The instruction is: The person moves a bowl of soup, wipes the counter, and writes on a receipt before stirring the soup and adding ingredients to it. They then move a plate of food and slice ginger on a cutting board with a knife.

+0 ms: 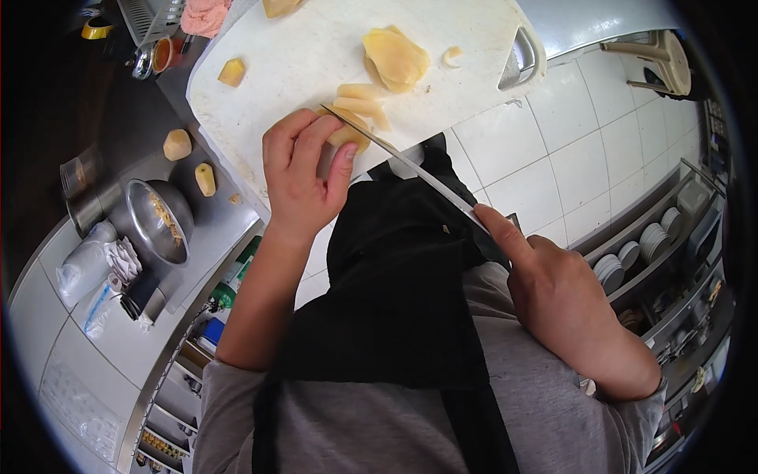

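Observation:
On a white cutting board [292, 51], my left hand [304, 170] curls its fingers over a pale yellow piece that looks like peeled potato [349, 141]. My right hand [553, 288] grips a long kitchen knife [430, 178], its index finger stretched along the spine. The blade's tip lies against the piece, just beside my left fingertips. Thin slices [363, 101] lie next to the blade. Farther up the board sits a stack of wider slices [396, 59], with a small chunk [232, 72] to the left. My palm hides the knife's handle.
Left of the board, a steel counter holds a metal bowl [158, 221] with scraps and two peeled pieces [178, 144]. A pink cloth [205, 16] is at the upper left. Stacked plates [654, 241] fill a shelf at right. A plastic stool [655, 63] stands on the tiled floor.

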Motion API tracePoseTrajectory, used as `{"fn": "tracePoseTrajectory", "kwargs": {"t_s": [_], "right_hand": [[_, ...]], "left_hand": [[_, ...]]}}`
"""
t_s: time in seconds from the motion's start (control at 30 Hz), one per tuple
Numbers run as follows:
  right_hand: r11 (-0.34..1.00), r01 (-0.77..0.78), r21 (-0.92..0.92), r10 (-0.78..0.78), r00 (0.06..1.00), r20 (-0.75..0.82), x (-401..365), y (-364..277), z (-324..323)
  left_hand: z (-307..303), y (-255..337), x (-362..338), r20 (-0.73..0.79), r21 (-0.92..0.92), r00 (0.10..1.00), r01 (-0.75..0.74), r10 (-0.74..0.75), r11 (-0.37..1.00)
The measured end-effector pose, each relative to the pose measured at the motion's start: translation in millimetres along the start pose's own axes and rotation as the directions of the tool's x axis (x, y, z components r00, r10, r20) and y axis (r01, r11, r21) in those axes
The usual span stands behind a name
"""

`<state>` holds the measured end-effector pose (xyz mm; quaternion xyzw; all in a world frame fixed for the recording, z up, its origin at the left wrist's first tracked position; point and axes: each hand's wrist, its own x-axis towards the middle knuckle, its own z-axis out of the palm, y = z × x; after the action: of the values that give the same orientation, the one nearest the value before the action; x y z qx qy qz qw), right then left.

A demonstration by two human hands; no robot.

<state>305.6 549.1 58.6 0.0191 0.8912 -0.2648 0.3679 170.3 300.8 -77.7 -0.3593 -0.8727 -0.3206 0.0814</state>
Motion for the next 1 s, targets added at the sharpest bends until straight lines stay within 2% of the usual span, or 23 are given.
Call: {"fn": "tracePoseTrajectory", "kwargs": {"t_s": [0.13, 0.3, 0.37, 0.53, 0.73, 0.8, 0.93, 1.0], "right_hand": [[0.999, 0.017, 0.032, -0.017, 1.000, -0.004, 8, 0, 1], [0.995, 0.071, 0.068, -0.067, 0.996, -0.059, 41, 0, 19], [0.998, 0.053, 0.018, -0.051, 0.993, -0.106, 54, 1, 30], [0.997, 0.064, 0.036, -0.060, 0.993, -0.104, 54, 0, 28], [0.998, 0.063, 0.022, -0.060, 0.992, -0.114, 52, -2, 28], [0.998, 0.055, 0.020, -0.052, 0.993, -0.108, 49, -4, 27], [0.997, 0.080, 0.004, -0.079, 0.986, -0.144, 29, -3, 16], [0.996, 0.090, 0.001, -0.089, 0.985, -0.147, 10, 3, 9]], "left_hand": [[-4, 3, 2, 0.043, 0.025, 0.999, -0.014, 0.013, 1.000], [0, 1, 1, 0.011, -0.003, 1.000, -0.001, 0.001, 1.000], [0, 1, 1, 0.010, 0.001, 1.000, -0.007, 0.007, 1.000], [-2, 3, 2, -0.008, -0.012, 1.000, -0.003, 0.003, 1.000], [-18, 17, 28, 0.078, -0.046, 0.992, 0.105, -0.101, 0.993], [-21, 20, 41, 0.242, 0.213, 0.965, 0.051, -0.103, 0.976], [-28, 13, 51, 0.185, 0.160, 0.976, 0.080, -0.110, 0.984], [-28, 3, 57, -0.079, 0.002, 0.974, 0.213, -0.212, 0.977]]}}
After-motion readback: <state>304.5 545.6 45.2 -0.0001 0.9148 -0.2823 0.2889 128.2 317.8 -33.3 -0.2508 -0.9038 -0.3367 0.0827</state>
